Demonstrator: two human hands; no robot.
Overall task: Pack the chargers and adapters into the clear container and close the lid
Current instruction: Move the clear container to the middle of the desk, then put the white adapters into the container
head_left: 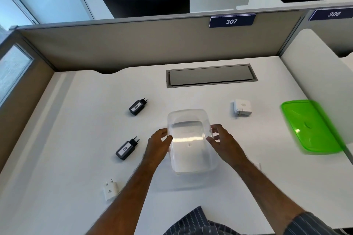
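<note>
The clear container (pixel 192 150) stands empty at the middle of the white desk. My left hand (pixel 159 144) grips its left wall and my right hand (pixel 222 140) grips its right wall. A black charger labelled 002 (pixel 137 107) lies at the back left, a second black charger labelled 026 (pixel 126 149) nearer to me. Beside my left forearm lies a small white adapter (pixel 110 191). A white power brick (pixel 242 108) sits at the back right. The green lid (pixel 310 127) lies at the far right.
A grey cable hatch (pixel 211 76) is set into the desk behind the container. Beige partition walls (pixel 133 47) close off the back and left; a white divider (pixel 321 74) stands on the right, by the lid.
</note>
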